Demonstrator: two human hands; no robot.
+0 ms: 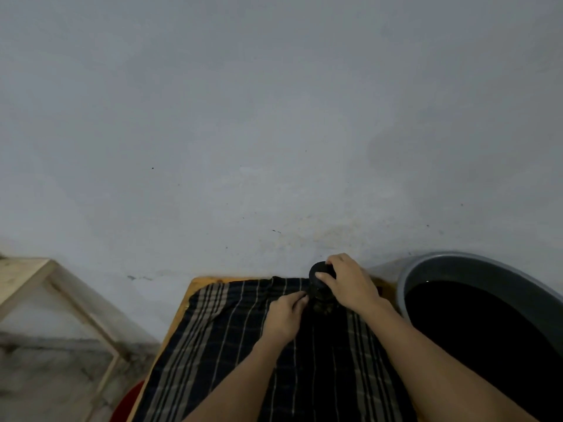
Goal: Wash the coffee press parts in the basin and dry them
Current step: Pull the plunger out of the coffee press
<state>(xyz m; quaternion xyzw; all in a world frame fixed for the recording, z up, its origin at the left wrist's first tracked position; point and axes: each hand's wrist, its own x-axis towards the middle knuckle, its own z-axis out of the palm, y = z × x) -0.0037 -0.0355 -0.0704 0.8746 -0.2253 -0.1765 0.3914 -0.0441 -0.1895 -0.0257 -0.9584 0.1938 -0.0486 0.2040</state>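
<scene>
A dark coffee press stands upright on a dark striped cloth near the table's far edge. My right hand grips its black lid from above, fingers curled round the rim. My left hand rests on the cloth with its fingertips against the press's left side. The press's lower body is dim and partly hidden by both hands. A grey basin with dark water stands at the right.
The cloth covers a yellow wooden table set against a grey wall. A pale wooden frame leans at the left. Something red shows below the table's left edge.
</scene>
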